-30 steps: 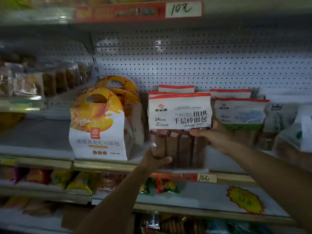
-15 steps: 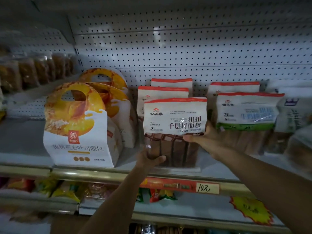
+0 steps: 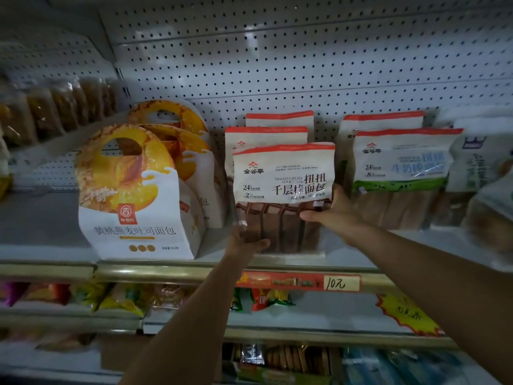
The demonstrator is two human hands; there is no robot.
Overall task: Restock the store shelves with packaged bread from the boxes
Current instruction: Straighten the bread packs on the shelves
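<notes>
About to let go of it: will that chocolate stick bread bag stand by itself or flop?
The chocolate stick bread bag is probably light and soft, being film around bread sticks. It may tip forward: tall, narrow, near the shelf edge. The left hand and right hand steady it.

One head-worn camera faces the pegboard-backed shelf (image 3: 166,269) straight on, close (wide-angle, edges bowed), looking slightly downward.

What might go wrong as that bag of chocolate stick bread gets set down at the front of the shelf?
1. The chocolate bread bag stands close to the shelf edge, held by the left hand and right hand; released carelessly, it may tip forward and fall.
2. Pushed back hard, it may topple the matching bags behind.
3. The yellow toast bag stands close beside; a left elbow swing might knock it.
</notes>
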